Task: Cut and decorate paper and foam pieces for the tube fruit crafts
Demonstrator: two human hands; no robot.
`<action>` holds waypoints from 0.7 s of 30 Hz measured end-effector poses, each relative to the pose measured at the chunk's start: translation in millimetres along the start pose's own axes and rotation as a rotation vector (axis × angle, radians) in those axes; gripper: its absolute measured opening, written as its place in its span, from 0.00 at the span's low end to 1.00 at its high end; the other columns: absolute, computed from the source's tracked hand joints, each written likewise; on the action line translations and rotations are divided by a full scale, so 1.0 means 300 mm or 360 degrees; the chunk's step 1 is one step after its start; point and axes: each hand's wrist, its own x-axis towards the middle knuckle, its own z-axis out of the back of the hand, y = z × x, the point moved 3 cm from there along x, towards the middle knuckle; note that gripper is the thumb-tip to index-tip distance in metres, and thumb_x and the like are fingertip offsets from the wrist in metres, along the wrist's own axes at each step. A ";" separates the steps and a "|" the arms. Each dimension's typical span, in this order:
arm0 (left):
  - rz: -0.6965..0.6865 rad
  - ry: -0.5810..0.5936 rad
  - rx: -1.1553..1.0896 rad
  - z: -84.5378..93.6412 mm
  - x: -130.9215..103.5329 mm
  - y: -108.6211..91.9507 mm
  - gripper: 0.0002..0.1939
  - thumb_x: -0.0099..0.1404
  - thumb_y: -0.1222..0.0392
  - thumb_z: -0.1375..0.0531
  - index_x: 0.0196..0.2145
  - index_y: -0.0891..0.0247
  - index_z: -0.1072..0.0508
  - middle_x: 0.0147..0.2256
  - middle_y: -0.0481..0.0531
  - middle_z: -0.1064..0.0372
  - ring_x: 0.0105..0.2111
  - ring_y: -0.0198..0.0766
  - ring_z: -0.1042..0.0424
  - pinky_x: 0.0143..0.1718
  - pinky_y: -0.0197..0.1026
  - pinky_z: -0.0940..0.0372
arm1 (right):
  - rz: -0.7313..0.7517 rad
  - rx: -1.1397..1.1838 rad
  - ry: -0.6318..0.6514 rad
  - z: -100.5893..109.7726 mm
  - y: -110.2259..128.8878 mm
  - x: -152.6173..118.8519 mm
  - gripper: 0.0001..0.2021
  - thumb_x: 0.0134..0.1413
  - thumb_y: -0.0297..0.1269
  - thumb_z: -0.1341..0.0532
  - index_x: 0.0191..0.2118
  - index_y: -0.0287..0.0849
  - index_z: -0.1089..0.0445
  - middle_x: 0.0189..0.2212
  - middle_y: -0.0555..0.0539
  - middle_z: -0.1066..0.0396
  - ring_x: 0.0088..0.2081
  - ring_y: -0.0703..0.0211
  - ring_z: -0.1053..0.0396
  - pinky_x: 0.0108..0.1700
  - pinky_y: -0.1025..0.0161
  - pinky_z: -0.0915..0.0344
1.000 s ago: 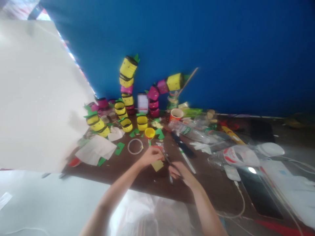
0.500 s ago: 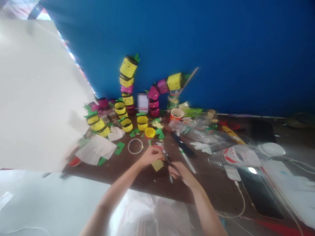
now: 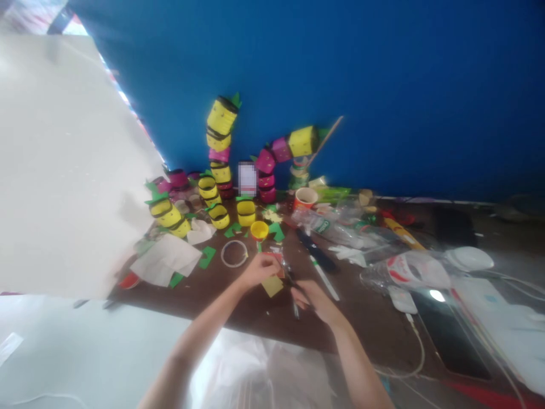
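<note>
A small reddish piece [image 3: 279,258] sits at the fingers of the left hand [image 3: 263,267], whose grip looks pinched on it. The right hand [image 3: 310,296] curls its grip around a dark tool, apparently scissors [image 3: 289,275], close beside the piece. Cutting seems the step in hand; the next move likely calls for a steady pinch and aligned blades. A yellowish scrap [image 3: 273,287] lies just below on the surface [image 3: 204,304]; beyond stands a yellow cup [image 3: 259,230].

Bare table [image 3: 193,298] near left; bottles [image 3: 400,270] crowd the right
</note>
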 end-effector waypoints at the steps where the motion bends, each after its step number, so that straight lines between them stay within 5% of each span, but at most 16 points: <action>1: -0.0001 -0.0004 0.0000 0.000 0.000 -0.001 0.08 0.50 0.63 0.44 0.18 0.70 0.31 0.19 0.48 0.36 0.21 0.29 0.38 0.23 0.31 0.46 | -0.0001 -0.0006 -0.0009 0.000 0.000 0.000 0.24 0.49 0.56 0.46 0.17 0.42 0.48 0.13 0.57 0.49 0.16 0.69 0.51 0.21 0.67 0.55; 21: -0.0075 -0.0115 0.0085 0.003 0.007 0.019 0.11 0.54 0.59 0.45 0.20 0.69 0.32 0.20 0.49 0.37 0.21 0.30 0.39 0.24 0.32 0.45 | 0.0032 0.0099 -0.0172 -0.018 -0.024 0.007 0.22 0.50 0.53 0.45 0.18 0.41 0.43 0.15 0.54 0.44 0.19 0.68 0.47 0.24 0.67 0.48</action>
